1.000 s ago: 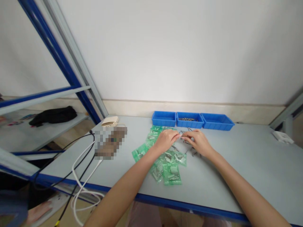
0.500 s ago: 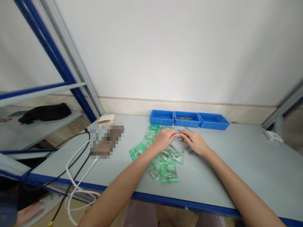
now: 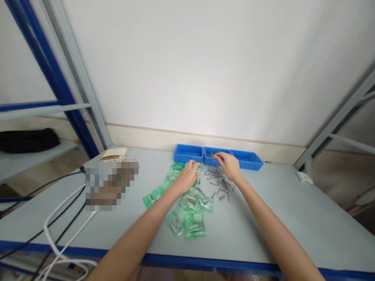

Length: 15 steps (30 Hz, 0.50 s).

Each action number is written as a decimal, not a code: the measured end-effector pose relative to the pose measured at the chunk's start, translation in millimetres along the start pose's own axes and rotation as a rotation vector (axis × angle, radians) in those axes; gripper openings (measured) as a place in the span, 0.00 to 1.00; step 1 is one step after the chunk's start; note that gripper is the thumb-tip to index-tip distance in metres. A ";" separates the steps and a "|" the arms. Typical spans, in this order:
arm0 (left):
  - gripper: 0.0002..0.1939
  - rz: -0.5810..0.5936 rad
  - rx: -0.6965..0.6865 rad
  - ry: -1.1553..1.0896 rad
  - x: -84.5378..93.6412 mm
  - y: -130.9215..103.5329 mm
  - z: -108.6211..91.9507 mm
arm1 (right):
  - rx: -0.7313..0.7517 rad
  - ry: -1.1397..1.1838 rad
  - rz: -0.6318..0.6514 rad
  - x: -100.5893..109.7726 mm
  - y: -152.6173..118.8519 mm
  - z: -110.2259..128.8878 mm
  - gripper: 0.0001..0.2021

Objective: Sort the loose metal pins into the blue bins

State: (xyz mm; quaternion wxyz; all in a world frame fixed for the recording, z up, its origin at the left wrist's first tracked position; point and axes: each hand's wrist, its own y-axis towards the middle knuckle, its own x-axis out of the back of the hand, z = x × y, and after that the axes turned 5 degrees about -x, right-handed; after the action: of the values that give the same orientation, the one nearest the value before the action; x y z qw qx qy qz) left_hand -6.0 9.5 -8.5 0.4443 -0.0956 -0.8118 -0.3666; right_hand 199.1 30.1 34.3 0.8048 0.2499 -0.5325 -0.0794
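Note:
My left hand [image 3: 187, 177] hovers over or rests on the green plastic bags [image 3: 195, 224], its fingers apart and nothing visible in them. Several of these bags hold white plugs and metal screws. My right hand [image 3: 230, 166] reaches to the front rim of the middle blue bin [image 3: 216, 151]. Its thumb and fingers are closed together; what they hold, if anything, I cannot make out. Dark screws [image 3: 209, 155] show in that bin beside the fingertips. Below the right hand, a loose pile of screws [image 3: 222, 183] lies on the table.
A left blue bin [image 3: 188, 153] and a right blue bin [image 3: 247, 160] flank the middle one along the wall. At the left are a cream box [image 3: 115, 154], a blurred-out patch and white cables [image 3: 55, 218]. A white device [image 3: 304, 178] sits at the far right.
My hands, together over the screws before, have moved apart. The right has gone up to the middle bin, the left has opened over the bags. The view has shifted, and more of the screw pile shows.

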 end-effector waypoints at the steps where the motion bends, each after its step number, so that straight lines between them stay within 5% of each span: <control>1: 0.15 0.014 0.001 0.000 -0.5 -0.7 4.0 | -0.034 -0.055 -0.039 1.5 9.7 -3.4 0.19; 4: 0.14 0.108 -0.013 -0.049 -0.2 -1.8 14.3 | -0.090 -0.195 -0.123 3.4 21.0 -8.8 0.20; 7: 0.10 0.187 -0.019 -0.092 0.9 -1.0 20.5 | -0.097 -0.215 -0.131 -3.3 1.0 1.3 0.21; 15: 0.10 0.210 -0.004 -0.129 0.5 0.2 23.9 | 0.048 -0.175 0.191 -38.6 -63.5 56.9 0.11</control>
State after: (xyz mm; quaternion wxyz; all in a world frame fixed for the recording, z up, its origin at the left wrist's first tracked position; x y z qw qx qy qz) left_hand -21.7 25.8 -16.0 0.4268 -0.2044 -0.8236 -0.3126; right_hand 140.7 -27.5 -10.6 0.7530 0.2092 -0.6238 -0.0110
